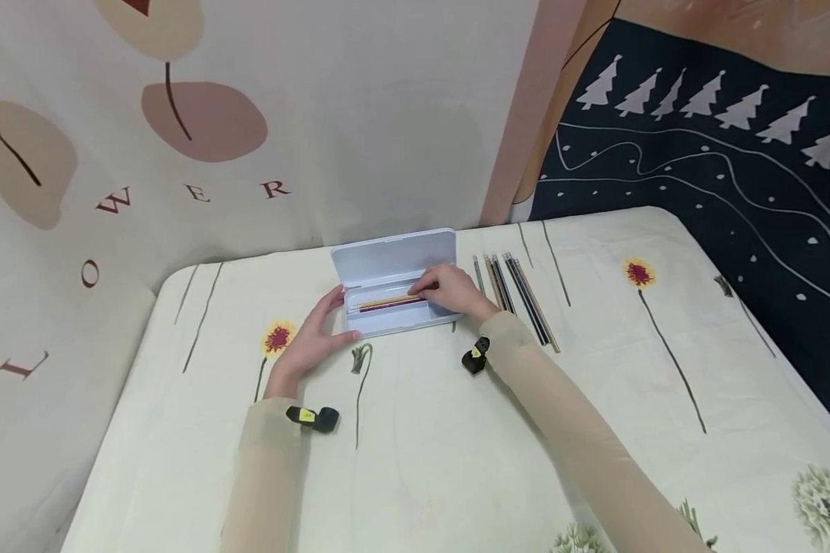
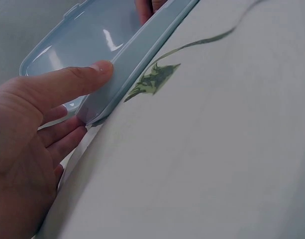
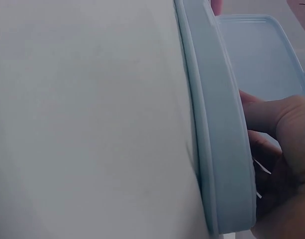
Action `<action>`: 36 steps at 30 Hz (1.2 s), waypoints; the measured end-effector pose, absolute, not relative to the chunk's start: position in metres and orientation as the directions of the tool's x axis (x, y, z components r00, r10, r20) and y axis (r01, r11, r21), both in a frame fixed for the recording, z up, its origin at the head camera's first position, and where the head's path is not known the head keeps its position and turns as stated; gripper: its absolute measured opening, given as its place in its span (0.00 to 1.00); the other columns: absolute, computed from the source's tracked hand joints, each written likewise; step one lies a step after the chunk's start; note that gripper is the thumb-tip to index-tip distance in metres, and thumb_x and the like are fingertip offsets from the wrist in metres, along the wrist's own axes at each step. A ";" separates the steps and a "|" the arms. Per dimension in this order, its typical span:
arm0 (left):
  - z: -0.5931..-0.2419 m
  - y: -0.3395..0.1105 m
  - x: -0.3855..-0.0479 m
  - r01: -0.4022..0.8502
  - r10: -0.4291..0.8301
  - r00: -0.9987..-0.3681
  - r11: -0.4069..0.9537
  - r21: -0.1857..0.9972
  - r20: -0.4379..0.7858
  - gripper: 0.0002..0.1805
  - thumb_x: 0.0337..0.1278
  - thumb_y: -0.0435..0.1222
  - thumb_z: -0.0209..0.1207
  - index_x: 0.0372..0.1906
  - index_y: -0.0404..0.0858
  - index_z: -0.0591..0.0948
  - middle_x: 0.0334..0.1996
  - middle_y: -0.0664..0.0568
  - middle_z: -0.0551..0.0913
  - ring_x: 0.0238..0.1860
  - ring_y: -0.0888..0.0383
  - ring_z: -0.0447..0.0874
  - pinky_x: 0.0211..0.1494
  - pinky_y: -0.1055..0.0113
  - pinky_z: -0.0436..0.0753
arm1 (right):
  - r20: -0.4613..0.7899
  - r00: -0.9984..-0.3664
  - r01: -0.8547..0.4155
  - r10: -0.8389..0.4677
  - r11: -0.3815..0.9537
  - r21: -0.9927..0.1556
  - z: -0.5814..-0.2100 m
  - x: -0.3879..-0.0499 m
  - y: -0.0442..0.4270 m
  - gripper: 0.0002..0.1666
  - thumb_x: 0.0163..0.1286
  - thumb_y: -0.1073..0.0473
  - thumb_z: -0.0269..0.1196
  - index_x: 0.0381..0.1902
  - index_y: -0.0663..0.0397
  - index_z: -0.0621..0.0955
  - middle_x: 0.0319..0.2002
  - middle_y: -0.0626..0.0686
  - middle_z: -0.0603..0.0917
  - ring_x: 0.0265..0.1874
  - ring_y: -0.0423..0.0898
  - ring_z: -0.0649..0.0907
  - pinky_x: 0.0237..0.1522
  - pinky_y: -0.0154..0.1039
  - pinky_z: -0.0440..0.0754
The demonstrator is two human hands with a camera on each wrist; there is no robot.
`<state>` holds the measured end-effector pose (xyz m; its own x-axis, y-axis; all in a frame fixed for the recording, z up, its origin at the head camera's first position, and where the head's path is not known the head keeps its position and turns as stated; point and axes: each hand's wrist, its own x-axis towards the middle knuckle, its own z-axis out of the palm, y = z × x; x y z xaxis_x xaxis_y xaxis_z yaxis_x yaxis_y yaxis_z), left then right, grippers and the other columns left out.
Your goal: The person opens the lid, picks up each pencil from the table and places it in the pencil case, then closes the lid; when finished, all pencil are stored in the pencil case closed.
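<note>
A light-blue pencil case stands on the table with its lid raised at the back. Inside lie a yellow pencil and a dark red pencil. My left hand grips the case's left end, thumb on the front wall and fingers around the end. My right hand reaches over the right part of the case and pinches the yellow pencil near its right end. In the right wrist view, the case wall hides the pencils and the fingertips.
Several loose pencils lie side by side on the table, just right of the case and by the right wrist. The flower-printed tablecloth covers the table. A light printed curtain hangs close behind the case.
</note>
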<state>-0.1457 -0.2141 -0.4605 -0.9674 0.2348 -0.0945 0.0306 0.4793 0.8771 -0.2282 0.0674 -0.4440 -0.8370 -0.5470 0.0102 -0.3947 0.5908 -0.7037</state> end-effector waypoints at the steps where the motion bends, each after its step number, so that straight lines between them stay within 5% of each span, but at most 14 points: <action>1: -0.461 -0.214 -0.146 0.031 0.236 -0.967 0.478 0.878 -0.095 0.52 0.52 0.39 0.69 0.77 0.44 0.50 0.72 0.43 0.60 0.74 0.45 0.44 0.72 0.42 0.40 | 0.012 -0.839 -0.394 -0.544 0.591 -0.704 -0.445 -0.228 0.067 0.10 0.66 0.66 0.64 0.40 0.51 0.89 0.39 0.48 0.86 0.43 0.45 0.81 0.46 0.40 0.76; 17: -0.463 -0.213 -0.146 0.037 0.241 -0.966 0.478 0.878 -0.090 0.52 0.52 0.37 0.69 0.77 0.43 0.50 0.72 0.41 0.60 0.74 0.44 0.46 0.72 0.42 0.40 | -0.047 -0.833 -0.308 -0.551 0.533 -0.788 -0.439 -0.224 0.076 0.12 0.68 0.66 0.62 0.47 0.60 0.85 0.47 0.55 0.85 0.48 0.47 0.81 0.52 0.38 0.77; 36: -0.461 -0.214 -0.147 0.015 0.239 -0.965 0.456 0.890 -0.106 0.52 0.52 0.37 0.69 0.77 0.44 0.50 0.72 0.42 0.58 0.74 0.44 0.42 0.71 0.40 0.39 | 0.103 -0.864 -0.333 -0.492 0.405 -0.852 -0.423 -0.203 0.114 0.12 0.67 0.68 0.61 0.46 0.70 0.83 0.43 0.60 0.85 0.44 0.51 0.83 0.49 0.40 0.80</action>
<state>-0.1472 -0.2138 -0.4615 -0.9651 0.2394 -0.1062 0.0152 0.4559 0.8899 -0.2028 0.1139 -0.4228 -0.8642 -0.4925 0.1033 -0.3326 0.4050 -0.8517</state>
